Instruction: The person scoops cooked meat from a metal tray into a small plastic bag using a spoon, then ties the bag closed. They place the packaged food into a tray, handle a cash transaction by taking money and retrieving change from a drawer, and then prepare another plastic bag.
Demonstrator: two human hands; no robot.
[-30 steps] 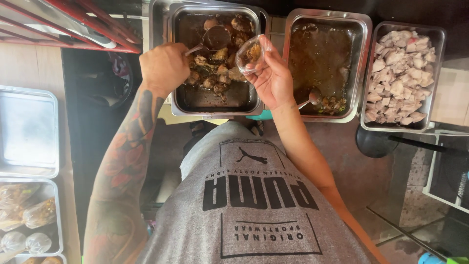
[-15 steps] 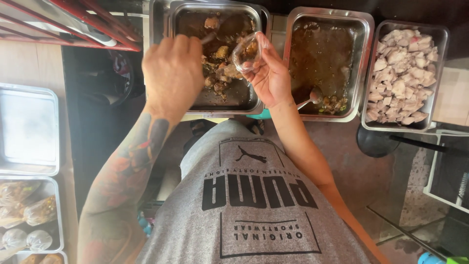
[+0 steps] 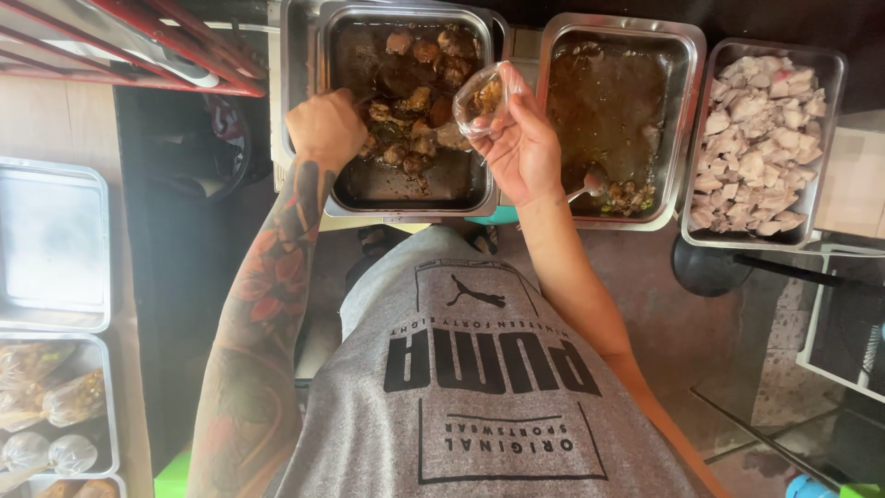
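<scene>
The left hand (image 3: 324, 127) has dropped back into the stew tray (image 3: 343, 192), grip clenched on what looks like a ladle handle. Just right of that tray, the right hand (image 3: 521, 148) still grasps the partly filled clear bag (image 3: 481, 94), so filling appears unfinished.

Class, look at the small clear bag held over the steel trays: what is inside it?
The clear bag, held by the right hand, shows some brown pieces like those in the stew tray. The fingers cover its lower part, so the amount stays hidden.
</scene>
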